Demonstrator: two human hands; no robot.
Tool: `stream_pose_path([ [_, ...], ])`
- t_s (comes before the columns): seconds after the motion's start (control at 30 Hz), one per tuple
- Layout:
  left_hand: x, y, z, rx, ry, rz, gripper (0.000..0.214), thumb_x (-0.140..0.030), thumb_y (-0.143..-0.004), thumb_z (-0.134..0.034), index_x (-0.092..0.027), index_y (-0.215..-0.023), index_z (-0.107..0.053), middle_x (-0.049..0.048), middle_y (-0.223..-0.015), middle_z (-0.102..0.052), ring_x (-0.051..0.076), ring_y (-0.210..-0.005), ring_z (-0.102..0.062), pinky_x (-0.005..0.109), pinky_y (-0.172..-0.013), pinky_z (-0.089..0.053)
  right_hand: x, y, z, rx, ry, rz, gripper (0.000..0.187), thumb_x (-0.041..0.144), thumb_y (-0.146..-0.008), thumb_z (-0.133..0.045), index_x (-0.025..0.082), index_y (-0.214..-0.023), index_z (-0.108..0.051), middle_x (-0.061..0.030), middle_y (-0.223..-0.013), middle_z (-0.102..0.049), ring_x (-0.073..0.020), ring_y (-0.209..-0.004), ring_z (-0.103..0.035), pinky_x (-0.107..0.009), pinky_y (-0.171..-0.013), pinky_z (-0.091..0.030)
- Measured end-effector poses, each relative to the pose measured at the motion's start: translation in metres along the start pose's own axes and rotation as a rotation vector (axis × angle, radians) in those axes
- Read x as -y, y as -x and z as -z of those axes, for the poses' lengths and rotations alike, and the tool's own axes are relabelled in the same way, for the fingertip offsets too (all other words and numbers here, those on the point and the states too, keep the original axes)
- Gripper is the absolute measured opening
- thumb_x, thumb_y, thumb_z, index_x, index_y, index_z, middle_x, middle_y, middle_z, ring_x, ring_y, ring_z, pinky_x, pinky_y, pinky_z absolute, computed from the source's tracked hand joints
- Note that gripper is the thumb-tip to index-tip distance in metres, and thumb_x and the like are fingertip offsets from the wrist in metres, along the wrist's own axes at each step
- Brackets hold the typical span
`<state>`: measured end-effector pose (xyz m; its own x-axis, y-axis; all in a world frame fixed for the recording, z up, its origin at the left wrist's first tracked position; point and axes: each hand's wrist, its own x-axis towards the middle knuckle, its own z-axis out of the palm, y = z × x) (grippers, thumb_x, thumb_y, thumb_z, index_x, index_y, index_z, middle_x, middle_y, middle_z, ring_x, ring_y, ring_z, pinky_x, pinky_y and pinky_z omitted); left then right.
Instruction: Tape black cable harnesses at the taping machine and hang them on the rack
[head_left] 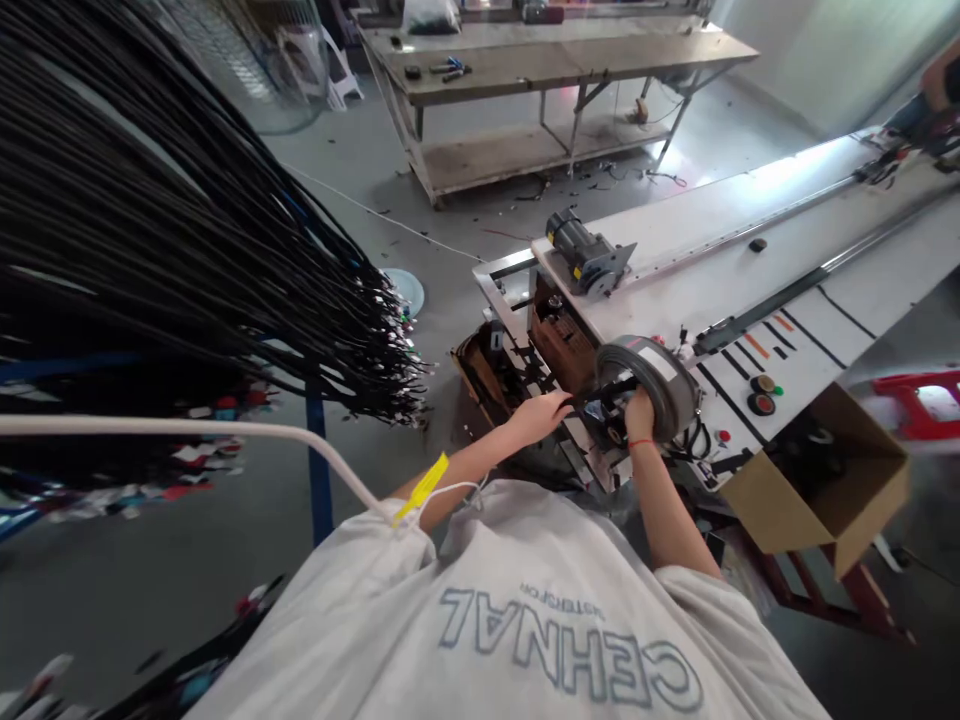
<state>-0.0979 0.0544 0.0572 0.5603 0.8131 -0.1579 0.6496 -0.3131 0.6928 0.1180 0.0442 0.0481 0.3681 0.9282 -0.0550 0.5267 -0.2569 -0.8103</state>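
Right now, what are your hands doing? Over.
Left hand on black cable. Right hand under grey motor; grip unclear. Cardboard box right of motor, apart.

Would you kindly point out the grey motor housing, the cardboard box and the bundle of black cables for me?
grey motor housing [660, 385], head view, on its rounded side.
cardboard box [862, 500], head view, on its outer side wall.
bundle of black cables [187, 250], head view, mid-bundle.

I counted two hands of mine, left hand [541, 412] and right hand [640, 412], at one grey motor [651, 385]. One smaller motor [587, 262] sat beyond, one cardboard box [825, 480], one wooden workbench [555, 60], two tape rolls [764, 394].
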Motion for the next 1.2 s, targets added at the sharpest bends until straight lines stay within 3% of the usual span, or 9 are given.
stream_pose_path([
  [0.1,-0.012,-0.027,-0.011,-0.028,0.086,0.045,0.033,-0.032,-0.1,-0.038,-0.014,-0.116,-0.06,0.013,-0.102,-0.07,0.023,-0.094,-0.067,0.03,-0.083,-0.049,-0.014,0.026,0.0,-0.092,0.129,0.158,0.036,0.036,-0.09,-0.036,0.013,-0.111,-0.056,-0.0229,-0.122,-0.055,-0.0307,-0.125,-0.045,-0.05,-0.106,-0.034],
  [0.17,-0.012,-0.04,-0.011,-0.018,0.163,0.059,0.032,-0.03,-0.1,-0.038,-0.013,-0.109,-0.063,0.0107,-0.09,-0.07,0.02,-0.084,-0.066,0.028,-0.077,-0.048,-0.019,0.034,-0.002,-0.076,0.231,0.235,0.033,0.035,-0.088,-0.044,0.012,-0.107,-0.058,-0.024,-0.127,-0.052,-0.0313,-0.127,-0.043,-0.05,-0.106,-0.032],
  [0.37,0.004,-0.052,-0.012,0.135,0.469,0.013,0.033,-0.032,-0.099,-0.035,-0.012,-0.094,-0.061,-0.0017,-0.064,-0.054,0.011,-0.058,-0.048,0.022,-0.059,-0.04,-0.021,0.021,0.001,0.077,0.214,0.162,0.01,0.029,-0.081,-0.054,0.02,-0.078,-0.057,-0.0161,-0.112,-0.062,-0.0268,-0.115,-0.051,-0.046,-0.105,-0.034],
  [0.47,0.013,-0.054,-0.02,0.2,0.595,0.035,0.035,-0.039,-0.098,-0.036,-0.013,-0.094,-0.058,-0.0044,-0.061,-0.046,0.009,-0.053,-0.041,0.021,-0.052,-0.036,-0.024,0.024,0.008,0.083,0.086,0.209,0.013,0.032,-0.084,-0.05,0.021,-0.078,-0.053,-0.0148,-0.112,-0.062,-0.0245,-0.109,-0.054,-0.042,-0.099,-0.04],
  [0.67,0.027,-0.051,-0.029,0.293,0.792,0.03,0.042,-0.05,-0.096,-0.036,-0.012,-0.096,-0.056,-0.0067,-0.058,-0.038,0.007,-0.047,-0.034,0.019,-0.044,-0.03,-0.015,0.036,0.015,0.144,0.04,0.093,0.011,0.034,-0.086,-0.047,0.023,-0.083,-0.044,-0.0083,-0.09,-0.064,-0.0192,-0.072,-0.061,-0.035,-0.074,-0.05],
  [0.87,0.029,-0.043,-0.029,0.362,0.707,-0.021,0.041,-0.05,-0.095,-0.041,-0.013,-0.096,-0.06,-0.004,-0.064,-0.046,0.007,-0.052,-0.041,0.018,-0.048,-0.034,0.007,0.018,0.009,-0.037,0.101,0.413,0.014,0.032,-0.092,-0.045,0.025,-0.079,-0.043,-0.0082,-0.089,-0.065,-0.021,-0.086,-0.063,-0.035,-0.08,-0.049],
  [0.93,0.03,-0.042,-0.032,0.362,0.723,-0.021,0.043,-0.052,-0.094,-0.042,-0.013,-0.093,-0.06,-0.004,-0.064,-0.046,0.007,-0.052,-0.041,0.018,-0.048,-0.035,0.007,0.007,0.007,-0.015,0.142,0.443,0.011,0.031,-0.092,-0.044,0.023,-0.087,-0.05,-0.0105,-0.094,-0.067,-0.0221,-0.089,-0.063,-0.037,-0.08,-0.05],
  [1.07,0.031,-0.041,-0.041,0.383,0.849,0.057,0.048,-0.059,-0.092,-0.043,-0.013,-0.089,-0.058,-0.0056,-0.06,-0.04,0.007,-0.048,-0.036,0.018,-0.044,-0.031,0.004,0.0,0.012,0.091,0.254,0.556,0.024,0.027,-0.093,-0.042,0.019,-0.108,-0.059,-0.0141,-0.113,-0.066,-0.0236,-0.101,-0.062,-0.04,-0.088,-0.049],
  [1.2,0.028,-0.035,-0.044,0.377,0.91,0.078,0.051,-0.062,-0.09,-0.045,-0.013,-0.092,-0.059,-0.0069,-0.057,-0.037,0.006,-0.046,-0.032,0.019,-0.042,-0.027,0.005,0.006,0.019,0.153,0.448,0.75,0.022,0.025,-0.095,-0.046,0.021,-0.095,-0.068,-0.0075,-0.1,-0.07,-0.0232,-0.11,-0.057,-0.041,-0.1,-0.039],
])
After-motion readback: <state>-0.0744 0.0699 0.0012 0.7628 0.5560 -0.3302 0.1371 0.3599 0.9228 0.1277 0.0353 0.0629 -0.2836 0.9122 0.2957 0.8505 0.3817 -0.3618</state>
